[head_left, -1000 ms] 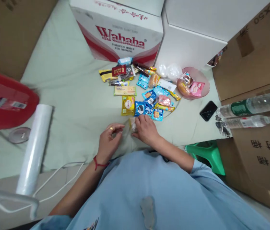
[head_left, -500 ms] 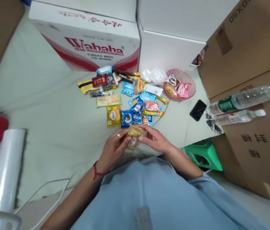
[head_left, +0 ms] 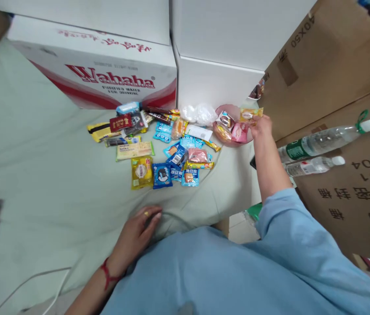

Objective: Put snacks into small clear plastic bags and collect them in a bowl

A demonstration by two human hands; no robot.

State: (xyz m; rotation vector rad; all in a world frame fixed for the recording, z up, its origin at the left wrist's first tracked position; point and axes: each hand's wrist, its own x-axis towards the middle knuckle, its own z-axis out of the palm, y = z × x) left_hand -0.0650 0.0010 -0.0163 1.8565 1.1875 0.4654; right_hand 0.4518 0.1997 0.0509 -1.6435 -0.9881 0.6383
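Note:
At the right, my right hand point(head_left: 261, 127) is stretched out and closed on a yellow snack packet point(head_left: 249, 115). It holds the packet over the far right rim of a translucent pink bowl point(head_left: 217, 135). Inside that bowl lie a brown-and-white packet point(head_left: 225, 120), a yellow one point(head_left: 223, 132) and a pink packet point(head_left: 239, 131). My left hand point(head_left: 140, 227) rests on the pale green cloth near my body, holding nothing, with thumb and fingers apart. Beyond it lie another yellow snack packet point(head_left: 142, 172) and a blue packet point(head_left: 163, 175).
Several more snacks point(head_left: 135, 150) spread across the cloth point(head_left: 73, 188) in front of a Wahaba-style printed white carton point(head_left: 106, 83) and plain white boxes point(head_left: 217, 83). Two plastic bottles point(head_left: 319, 146) stand out against brown cartons point(head_left: 329, 113) on the right. A phone point(head_left: 253, 162) is partly hidden by my right arm.
My right hand has carried the yellow packet from in front of my body out to the bowl at the right. My left hand has let go of it and moved down-left onto the cloth.

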